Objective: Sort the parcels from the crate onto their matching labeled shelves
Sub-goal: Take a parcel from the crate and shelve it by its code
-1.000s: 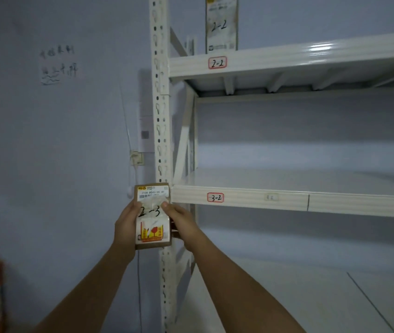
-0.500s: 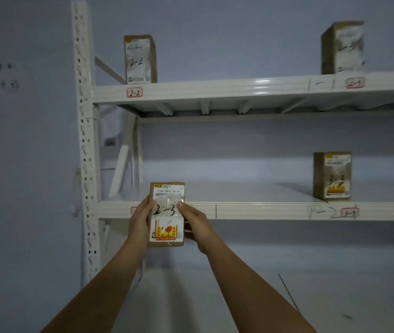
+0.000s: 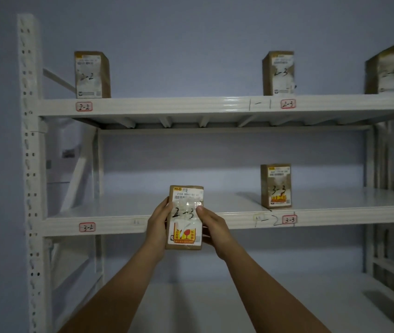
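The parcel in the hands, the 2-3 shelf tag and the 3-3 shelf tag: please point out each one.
parcel (image 3: 186,212), head view, on its handwritten 2-3
2-3 shelf tag (image 3: 288,104), head view, middle of the tag
3-3 shelf tag (image 3: 289,220), head view, middle of the tag

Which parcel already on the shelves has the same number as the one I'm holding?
The parcel marked 2-3 on the upper shelf, above the red 2-3 tag. It matches the held parcel; the others read 2-2 and 3-3.

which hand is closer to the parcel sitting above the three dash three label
Right. The right hand grips the held parcel's right edge, below-left of the 3-3 parcel. The left hand, on the left edge, is farther.
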`<state>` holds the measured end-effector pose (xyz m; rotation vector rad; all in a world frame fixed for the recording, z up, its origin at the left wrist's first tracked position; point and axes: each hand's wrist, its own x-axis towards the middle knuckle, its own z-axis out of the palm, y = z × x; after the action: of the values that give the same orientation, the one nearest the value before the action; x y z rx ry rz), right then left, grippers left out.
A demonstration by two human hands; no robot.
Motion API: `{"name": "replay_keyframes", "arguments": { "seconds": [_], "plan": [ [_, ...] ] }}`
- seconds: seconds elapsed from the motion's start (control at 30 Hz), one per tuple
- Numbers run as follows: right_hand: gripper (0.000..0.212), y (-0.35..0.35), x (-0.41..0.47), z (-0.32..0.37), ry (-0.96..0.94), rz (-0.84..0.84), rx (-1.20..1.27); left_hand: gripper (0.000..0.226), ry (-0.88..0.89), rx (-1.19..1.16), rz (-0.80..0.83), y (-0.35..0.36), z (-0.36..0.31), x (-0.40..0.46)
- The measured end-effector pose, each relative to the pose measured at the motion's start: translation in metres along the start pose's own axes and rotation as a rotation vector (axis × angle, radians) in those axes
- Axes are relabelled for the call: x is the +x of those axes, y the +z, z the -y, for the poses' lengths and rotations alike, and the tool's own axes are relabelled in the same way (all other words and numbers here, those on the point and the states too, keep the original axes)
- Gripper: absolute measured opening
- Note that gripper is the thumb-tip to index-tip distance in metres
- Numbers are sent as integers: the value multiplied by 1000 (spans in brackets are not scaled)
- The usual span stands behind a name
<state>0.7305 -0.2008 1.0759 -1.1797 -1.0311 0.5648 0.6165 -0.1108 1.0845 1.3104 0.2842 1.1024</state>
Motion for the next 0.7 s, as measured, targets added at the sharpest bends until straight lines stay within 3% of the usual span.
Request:
{"name": "replay_keyframes", "arguments": {
  "seconds": [0.3, 0.7],
  "plan": [
    [32, -80, -20, 37, -34, -232, -90, 31, -50, -69, 131, 94, 17, 18],
    [47, -187, -62, 92, -104, -561, -206, 31, -82, -35, 560, 215, 37, 26]
  ]
}}
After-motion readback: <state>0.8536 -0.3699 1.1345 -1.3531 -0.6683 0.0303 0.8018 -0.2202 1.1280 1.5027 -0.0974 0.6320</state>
